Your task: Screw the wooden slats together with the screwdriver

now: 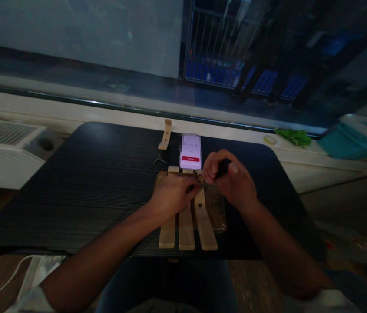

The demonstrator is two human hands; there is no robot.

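Three pale wooden pieces lie side by side: a left one [167, 232], a middle one [186, 230] and a right one [206, 230] with a dark hole. Their upper parts rest on a brown, wrapped-looking block [217, 208]. My left hand [173, 193] lies across them, thumb and finger pinched on what looks like a small screw [202, 186] at the right piece. Just to the right, my right hand [235, 182] is raised with bent fingers, its thumb apart from them and nothing visible in between. Its fingertips hover close to the screw.
Several loose screws [159, 160] lie on the dark table [105, 191], left of a lit phone [190, 152]. Another curved wooden piece [165, 135] is at the far edge. On the sill are a tape roll [269, 139], a green cloth [294, 137] and a teal container [349, 141].
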